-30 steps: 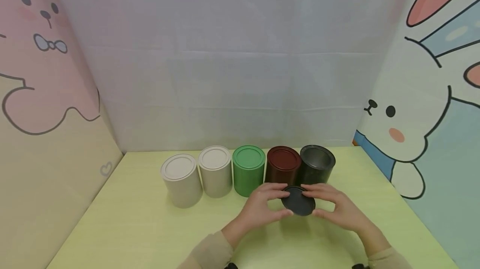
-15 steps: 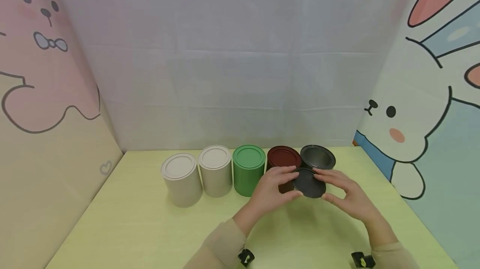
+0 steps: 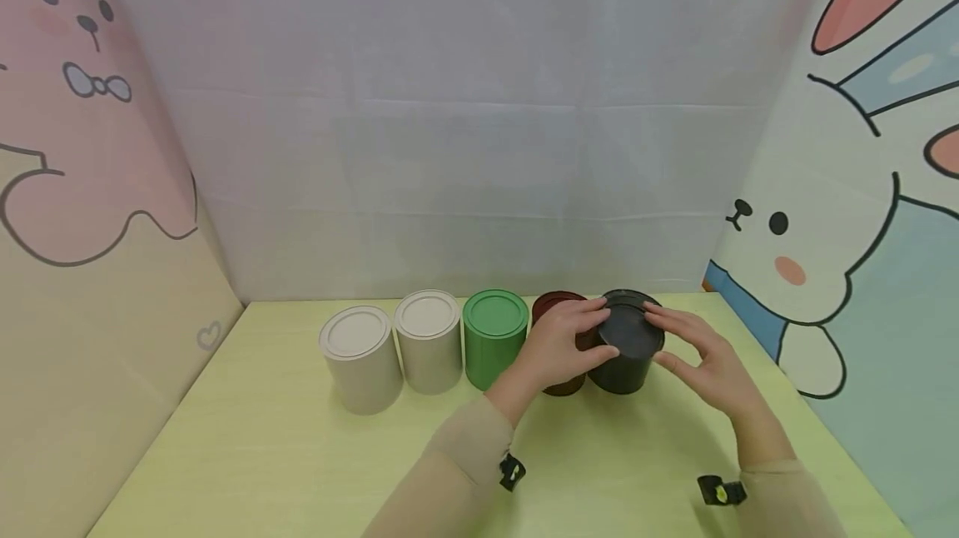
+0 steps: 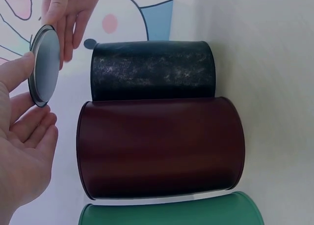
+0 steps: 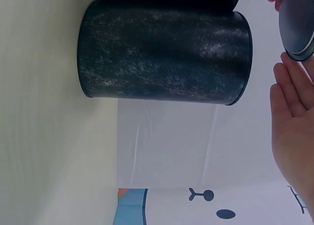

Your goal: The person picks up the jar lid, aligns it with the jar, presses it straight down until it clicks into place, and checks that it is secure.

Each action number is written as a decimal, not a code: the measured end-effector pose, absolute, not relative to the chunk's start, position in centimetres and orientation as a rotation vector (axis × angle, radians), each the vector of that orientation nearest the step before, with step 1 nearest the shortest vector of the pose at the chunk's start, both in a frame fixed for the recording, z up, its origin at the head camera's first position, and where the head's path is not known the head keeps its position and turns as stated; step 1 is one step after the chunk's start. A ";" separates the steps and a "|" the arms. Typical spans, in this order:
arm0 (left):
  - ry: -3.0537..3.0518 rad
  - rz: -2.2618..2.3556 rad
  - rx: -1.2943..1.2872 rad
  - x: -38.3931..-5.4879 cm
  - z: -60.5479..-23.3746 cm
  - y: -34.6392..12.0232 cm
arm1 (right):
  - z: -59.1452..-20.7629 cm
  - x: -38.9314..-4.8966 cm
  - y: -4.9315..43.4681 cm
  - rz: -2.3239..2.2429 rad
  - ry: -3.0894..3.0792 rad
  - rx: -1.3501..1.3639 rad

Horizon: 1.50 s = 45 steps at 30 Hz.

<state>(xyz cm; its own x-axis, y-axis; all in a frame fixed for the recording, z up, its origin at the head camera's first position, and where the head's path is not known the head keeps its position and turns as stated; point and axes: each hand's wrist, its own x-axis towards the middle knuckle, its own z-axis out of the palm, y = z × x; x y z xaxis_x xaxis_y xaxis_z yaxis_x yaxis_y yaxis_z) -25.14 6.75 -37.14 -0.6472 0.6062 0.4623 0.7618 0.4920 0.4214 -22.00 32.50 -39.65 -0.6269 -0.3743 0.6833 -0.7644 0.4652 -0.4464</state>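
Note:
Both hands hold a round black lid (image 3: 631, 331) by its edge, over the open-topped black can (image 3: 620, 376). My left hand (image 3: 560, 345) pinches the lid's left side between thumb and fingers; my right hand (image 3: 704, 361) grips the opposite side. In the left wrist view the lid (image 4: 48, 65) shows its grey underside, with a gap between it and the black can's (image 4: 153, 70) top end. The right wrist view also shows the lid (image 5: 297, 21) apart from the can (image 5: 164, 55). A dark red can (image 3: 563, 390), partly hidden by my left hand, stands against the black one.
Left of the dark red can stand a lidded green can (image 3: 494, 346) and two lidded off-white cans, one (image 3: 429, 346) beside the green and another (image 3: 361, 363) at the row's end. They stand on a pale yellow table (image 3: 300, 471) before a white cloth (image 3: 464, 146).
Both hands have carried the lid away from the body and to the right, from in front of the dark red and black cans to over the black can. The cans have not moved.

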 end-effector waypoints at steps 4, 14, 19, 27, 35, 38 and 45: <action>-2.555 -0.843 -1.143 -26.1 -36.6 7.5 | -39.6 -23.1 33.2 1.061 -2.212 0.916; -2.743 -0.782 -1.017 -27.3 -36.0 9.7 | -39.3 -24.7 34.8 1.129 -2.350 0.905; -2.779 -0.718 -0.953 -27.5 -36.2 10.8 | -39.3 -25.0 35.3 1.148 -2.408 0.884; -2.802 -0.613 -0.893 -27.7 -36.6 11.4 | -39.5 -25.7 35.6 1.203 -2.475 0.913; -2.857 -0.572 -0.828 -28.2 -37.1 12.1 | -39.6 -25.8 35.4 1.167 -2.531 0.850; -2.873 -0.566 -0.814 -28.4 -37.3 12.2 | -39.7 -25.9 35.4 1.149 -2.537 0.832; -2.909 -0.571 -0.794 -28.5 -37.2 12.2 | -40.0 -26.1 35.5 1.128 -2.550 0.805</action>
<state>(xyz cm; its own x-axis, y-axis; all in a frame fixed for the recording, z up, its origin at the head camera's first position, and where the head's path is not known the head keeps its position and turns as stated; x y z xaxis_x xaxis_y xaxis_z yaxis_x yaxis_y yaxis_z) -28.50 12.18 -37.25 -0.8635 0.4765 0.1651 0.5036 0.7971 0.3333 -26.10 35.47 -40.00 -0.8197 -0.3884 0.4211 -0.5728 0.5502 -0.6075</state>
